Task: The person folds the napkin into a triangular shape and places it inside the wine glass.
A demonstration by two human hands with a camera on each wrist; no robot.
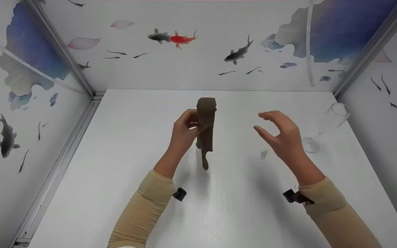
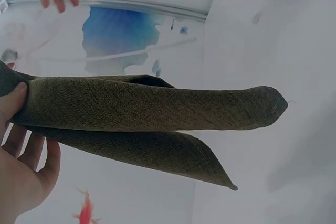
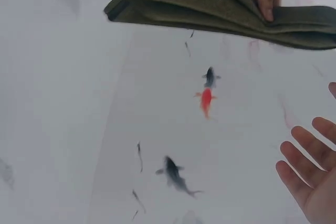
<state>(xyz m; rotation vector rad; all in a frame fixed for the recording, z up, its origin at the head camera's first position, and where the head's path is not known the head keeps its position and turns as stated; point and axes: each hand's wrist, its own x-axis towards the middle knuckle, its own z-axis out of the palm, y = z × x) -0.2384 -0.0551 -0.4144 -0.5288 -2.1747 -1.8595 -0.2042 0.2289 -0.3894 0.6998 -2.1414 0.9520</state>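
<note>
A dark olive-brown cloth napkin [image 1: 206, 112], folded into a long strip with loose ends hanging down, is held up over the white table by my left hand [image 1: 185, 129]. The thumb and fingers of that hand pinch it near its upper part. In the left wrist view the napkin [image 2: 147, 103] stretches across as two layered folds, one ending in a blunt tip and the other in a point. My right hand [image 1: 281, 132] is held apart to the right of it, fingers spread and holding nothing. The right wrist view shows this hand [image 3: 315, 174] below the napkin [image 3: 210, 14].
A clear stemmed glass [image 1: 310, 145] is on the right side of the white table [image 1: 115, 193], beyond my right hand. Near that hand lies a small clear piece [image 1: 264, 154]. White panels [image 1: 198, 69] printed with fish and leaves enclose the table at the back and sides.
</note>
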